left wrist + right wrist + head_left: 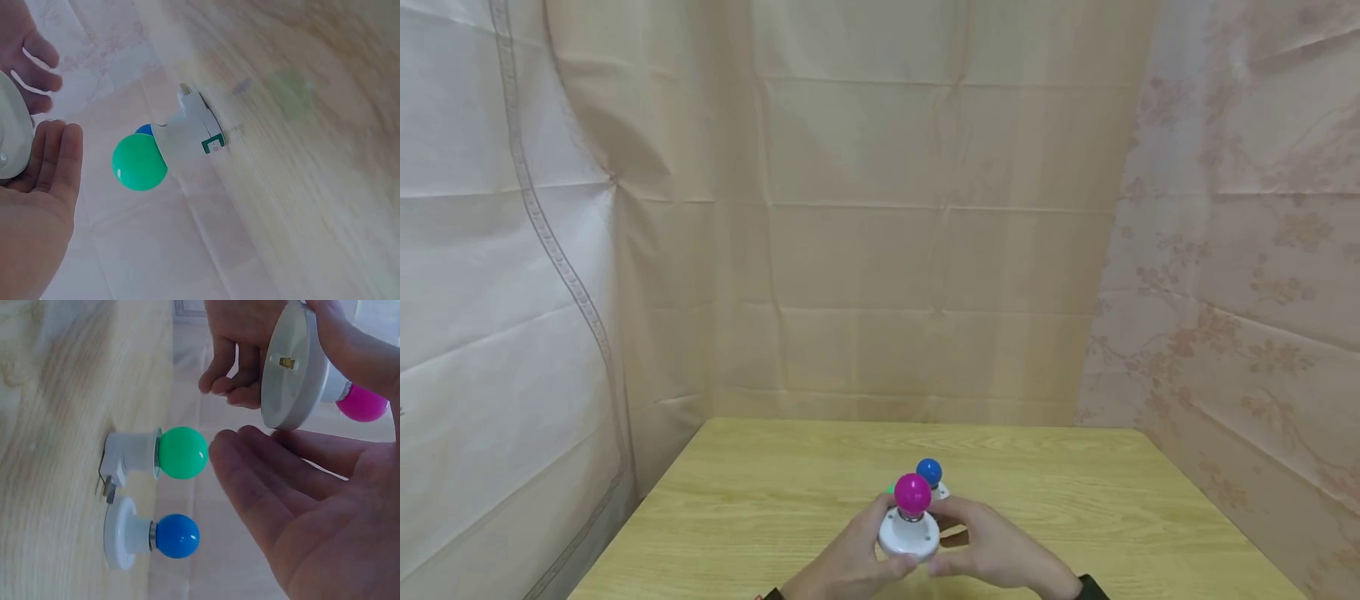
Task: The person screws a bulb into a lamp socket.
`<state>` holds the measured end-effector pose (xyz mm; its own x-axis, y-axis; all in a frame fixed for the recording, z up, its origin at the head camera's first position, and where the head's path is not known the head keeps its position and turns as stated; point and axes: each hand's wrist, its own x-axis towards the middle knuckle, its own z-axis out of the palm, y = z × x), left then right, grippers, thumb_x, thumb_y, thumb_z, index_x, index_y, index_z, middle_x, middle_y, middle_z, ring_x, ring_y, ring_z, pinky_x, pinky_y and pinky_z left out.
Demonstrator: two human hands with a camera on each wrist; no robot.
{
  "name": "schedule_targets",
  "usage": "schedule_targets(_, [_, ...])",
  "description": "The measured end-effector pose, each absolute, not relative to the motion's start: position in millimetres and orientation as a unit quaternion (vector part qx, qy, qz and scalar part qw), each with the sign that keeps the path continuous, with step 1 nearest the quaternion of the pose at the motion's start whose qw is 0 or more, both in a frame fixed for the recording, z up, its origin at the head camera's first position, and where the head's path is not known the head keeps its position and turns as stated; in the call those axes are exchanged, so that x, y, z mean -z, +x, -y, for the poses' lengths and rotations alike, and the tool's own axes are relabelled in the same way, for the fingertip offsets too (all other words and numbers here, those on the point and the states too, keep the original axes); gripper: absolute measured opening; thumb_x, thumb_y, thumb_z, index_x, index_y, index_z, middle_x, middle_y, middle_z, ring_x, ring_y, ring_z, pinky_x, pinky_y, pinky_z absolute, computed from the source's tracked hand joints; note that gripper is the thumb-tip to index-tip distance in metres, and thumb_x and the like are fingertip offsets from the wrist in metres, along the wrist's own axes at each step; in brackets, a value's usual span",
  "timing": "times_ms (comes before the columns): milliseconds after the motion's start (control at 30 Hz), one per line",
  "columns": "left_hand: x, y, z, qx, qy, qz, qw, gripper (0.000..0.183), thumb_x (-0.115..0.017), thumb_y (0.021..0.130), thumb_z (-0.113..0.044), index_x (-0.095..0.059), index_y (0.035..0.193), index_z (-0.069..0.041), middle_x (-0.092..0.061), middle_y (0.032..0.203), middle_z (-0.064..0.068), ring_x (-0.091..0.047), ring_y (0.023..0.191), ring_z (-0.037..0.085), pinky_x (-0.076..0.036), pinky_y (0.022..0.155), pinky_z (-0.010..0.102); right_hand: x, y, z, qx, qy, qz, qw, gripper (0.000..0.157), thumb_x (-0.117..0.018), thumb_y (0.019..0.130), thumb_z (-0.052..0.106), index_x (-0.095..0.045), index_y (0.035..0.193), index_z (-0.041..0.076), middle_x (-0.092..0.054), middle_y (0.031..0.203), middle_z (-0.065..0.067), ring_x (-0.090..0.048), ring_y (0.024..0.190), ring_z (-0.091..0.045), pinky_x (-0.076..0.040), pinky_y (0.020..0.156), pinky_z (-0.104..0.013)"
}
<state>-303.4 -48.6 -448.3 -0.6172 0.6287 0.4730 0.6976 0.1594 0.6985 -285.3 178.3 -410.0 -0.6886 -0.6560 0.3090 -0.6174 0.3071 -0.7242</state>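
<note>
Between my two hands is a round white lamp holder [895,533], tilted and lifted off the table, with a magenta bulb [913,494] in it. My left hand [853,546] grips its left side, thumb in front and fingers behind. From the other side, my right hand [1000,542] holds the rim between thumb and index finger, its other fingers extended below. The right wrist view shows the holder's hollow underside with a brass contact. Beyond the hands stand a white holder with a green bulb [183,453] and another with a blue bulb [177,535].
The wood-grain table [775,483] reaches back to a beige curtain [865,250]. Pale cloth [497,275] hangs at the left, flower-patterned cloth [1240,292] at the right. The two standing lamps are close together just past the hands.
</note>
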Motion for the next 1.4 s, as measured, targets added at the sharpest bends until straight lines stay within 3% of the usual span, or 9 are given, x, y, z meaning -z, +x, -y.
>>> schedule_targets(233, [447.7,-302.5,47.2,0.472,-0.442,0.762,0.025,0.066,-0.061,0.084,-0.04,-0.025,0.138,-0.029,-0.041,0.13,-0.007,-0.042,0.115,0.014,-0.036,0.094,0.039,412.5,-285.5,-175.8,0.442,-0.387,-0.809,0.005,0.048,-0.071,0.077,0.031,-0.054,0.12,0.021,-0.059,0.109,0.002,-0.056,0.095,-0.017,-0.048,0.079,-0.032])
schedule_targets(433, [450.7,-299.5,49.3,0.405,-0.411,0.814,0.063,0.066,-0.06,0.081,-0.054,-0.029,0.137,-0.038,-0.036,0.126,-0.009,-0.036,0.113,0.012,-0.04,0.087,0.041,416.5,-288.3,-178.2,0.432,-0.363,-0.825,0.023,0.049,-0.072,0.077,0.032,-0.054,0.122,0.022,-0.058,0.11,0.005,-0.055,0.096,-0.014,-0.049,0.079,-0.037])
schedule_targets(800, [452.4,-304.0,50.2,0.403,-0.406,0.818,0.061,0.06,-0.066,0.075,-0.055,-0.043,0.128,-0.039,-0.045,0.118,-0.012,-0.041,0.106,0.011,-0.042,0.083,0.04,427.3,-293.9,-179.5,0.424,-0.363,-0.829,0.033,0.047,-0.071,0.078,0.032,-0.054,0.121,0.022,-0.058,0.11,0.006,-0.056,0.094,-0.014,-0.049,0.075,-0.034])
schedule_targets(1000, [456.8,-308.3,46.6,0.403,-0.42,0.813,0.025,0.062,-0.069,0.074,-0.053,-0.043,0.128,-0.038,-0.042,0.127,-0.01,-0.041,0.112,0.011,-0.039,0.09,0.04,434.8,-295.9,-177.7,0.396,-0.359,-0.845,0.037,0.048,-0.073,0.074,0.032,-0.056,0.117,0.021,-0.058,0.106,0.01,-0.055,0.091,-0.011,-0.048,0.073,-0.031])
schedule_targets(1267, [466.9,-315.6,44.8,0.412,-0.431,0.802,-0.026,0.062,-0.074,0.071,-0.047,-0.046,0.125,-0.034,-0.05,0.119,-0.012,-0.048,0.104,0.006,-0.043,0.086,0.03,446.9,-294.3,-172.5,0.432,-0.257,-0.855,0.129,0.033,-0.075,0.072,0.025,-0.063,0.103,0.023,-0.062,0.095,0.008,-0.055,0.088,-0.014,-0.044,0.08,-0.048])
schedule_targets(1400, [467.1,-316.3,44.9,0.404,-0.407,0.817,-0.061,0.058,-0.074,0.071,-0.048,-0.049,0.121,-0.035,-0.052,0.113,-0.015,-0.047,0.102,0.005,-0.043,0.085,0.033,452.2,-294.5,-171.5,0.439,-0.237,-0.855,0.14,0.037,-0.077,0.069,0.023,-0.062,0.103,0.018,-0.061,0.093,0.005,-0.056,0.085,-0.016,-0.046,0.077,-0.046])
